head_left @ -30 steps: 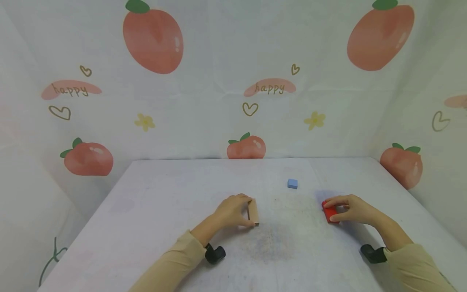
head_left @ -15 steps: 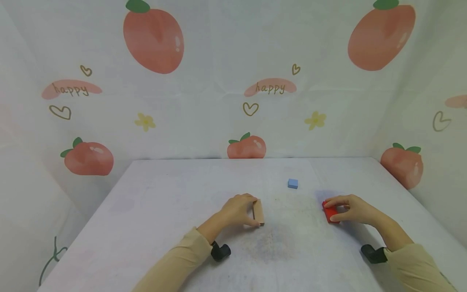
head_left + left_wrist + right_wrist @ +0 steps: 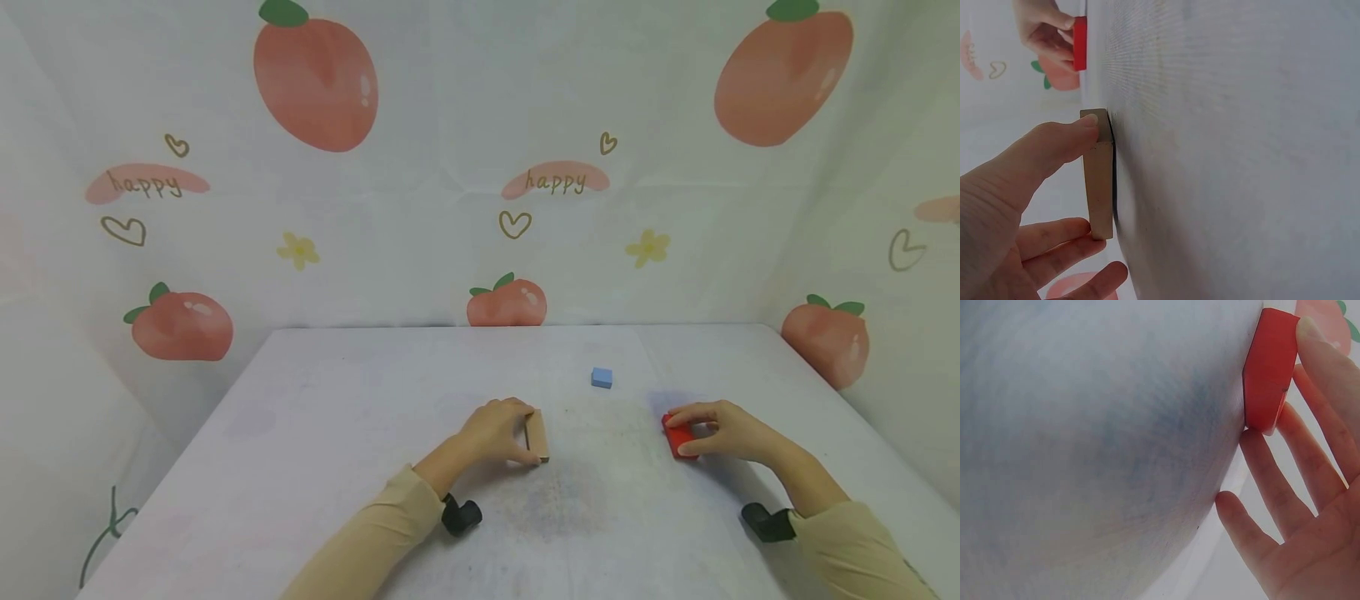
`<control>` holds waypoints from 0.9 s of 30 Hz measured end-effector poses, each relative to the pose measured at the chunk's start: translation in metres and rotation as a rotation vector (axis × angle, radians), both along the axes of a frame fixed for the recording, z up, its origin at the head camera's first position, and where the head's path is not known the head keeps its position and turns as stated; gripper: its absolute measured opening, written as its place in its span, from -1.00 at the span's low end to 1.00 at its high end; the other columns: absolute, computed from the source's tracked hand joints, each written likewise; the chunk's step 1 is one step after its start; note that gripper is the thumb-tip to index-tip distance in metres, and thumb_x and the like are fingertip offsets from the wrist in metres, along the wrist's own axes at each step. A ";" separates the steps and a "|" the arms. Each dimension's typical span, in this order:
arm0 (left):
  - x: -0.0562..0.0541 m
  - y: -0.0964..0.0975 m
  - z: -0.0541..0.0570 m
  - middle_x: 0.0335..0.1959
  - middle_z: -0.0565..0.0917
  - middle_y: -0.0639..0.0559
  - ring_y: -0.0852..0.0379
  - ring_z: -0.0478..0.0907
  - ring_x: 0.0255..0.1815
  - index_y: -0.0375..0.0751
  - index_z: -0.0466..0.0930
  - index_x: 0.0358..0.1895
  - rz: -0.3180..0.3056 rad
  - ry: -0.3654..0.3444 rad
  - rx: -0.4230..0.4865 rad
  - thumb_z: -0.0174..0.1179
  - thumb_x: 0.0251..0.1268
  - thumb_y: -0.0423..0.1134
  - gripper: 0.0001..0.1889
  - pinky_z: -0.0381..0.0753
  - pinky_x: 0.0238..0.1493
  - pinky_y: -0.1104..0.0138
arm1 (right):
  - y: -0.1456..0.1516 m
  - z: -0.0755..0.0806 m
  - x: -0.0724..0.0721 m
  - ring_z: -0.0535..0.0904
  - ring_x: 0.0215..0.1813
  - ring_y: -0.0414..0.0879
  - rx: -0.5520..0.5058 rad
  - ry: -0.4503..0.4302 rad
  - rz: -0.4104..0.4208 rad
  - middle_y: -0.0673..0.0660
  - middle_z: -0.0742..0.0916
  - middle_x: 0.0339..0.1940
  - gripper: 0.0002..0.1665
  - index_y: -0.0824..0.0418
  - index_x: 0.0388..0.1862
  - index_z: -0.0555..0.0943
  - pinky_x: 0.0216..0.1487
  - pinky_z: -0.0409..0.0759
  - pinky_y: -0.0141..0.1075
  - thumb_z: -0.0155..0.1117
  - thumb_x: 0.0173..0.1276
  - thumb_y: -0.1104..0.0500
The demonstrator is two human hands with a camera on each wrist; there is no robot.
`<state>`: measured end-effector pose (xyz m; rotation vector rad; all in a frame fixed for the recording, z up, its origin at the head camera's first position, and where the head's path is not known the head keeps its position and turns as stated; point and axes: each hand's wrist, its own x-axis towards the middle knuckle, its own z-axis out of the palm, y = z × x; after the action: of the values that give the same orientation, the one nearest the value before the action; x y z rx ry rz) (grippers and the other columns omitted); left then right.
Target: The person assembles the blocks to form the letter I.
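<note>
My left hand [image 3: 491, 432] pinches a flat tan wooden block [image 3: 537, 437] by its two ends, thumb at the near end and fingers at the far end. In the left wrist view the block [image 3: 1099, 181] sits low over the tabletop; a thin dark line runs along its underside. To the right, my right hand [image 3: 733, 429] holds a red block [image 3: 679, 439] between thumb and fingers, down at the table. The right wrist view shows the red block [image 3: 1270, 369] with fingertips along its end and side; the little finger stands apart from it.
A small blue block [image 3: 602, 377] lies farther back on the white table [image 3: 360, 383], between the two hands' lines. Behind the table hangs a white cloth [image 3: 435, 100] printed with peaches. A black wrist device [image 3: 461, 517] is strapped at each sleeve.
My left hand has moved a little to the right with the wooden block, towards the red one. The right hand, the red block and the blue block stay where they were.
</note>
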<state>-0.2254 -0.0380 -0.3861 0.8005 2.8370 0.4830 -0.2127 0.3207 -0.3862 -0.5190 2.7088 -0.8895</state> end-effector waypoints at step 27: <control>-0.005 0.008 -0.002 0.20 0.53 0.05 0.00 0.45 0.14 -0.10 0.45 0.23 0.004 0.007 -0.010 0.40 -0.09 0.10 -0.26 0.44 0.13 0.17 | 0.001 -0.002 -0.001 0.43 0.11 0.26 0.004 0.010 -0.004 0.36 0.60 0.08 -0.58 0.20 -0.04 0.65 0.06 0.46 0.23 0.41 0.10 0.09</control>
<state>-0.2307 -0.0300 -0.3881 0.7965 2.8454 0.4669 -0.2136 0.3218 -0.3879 -0.5194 2.7208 -0.8852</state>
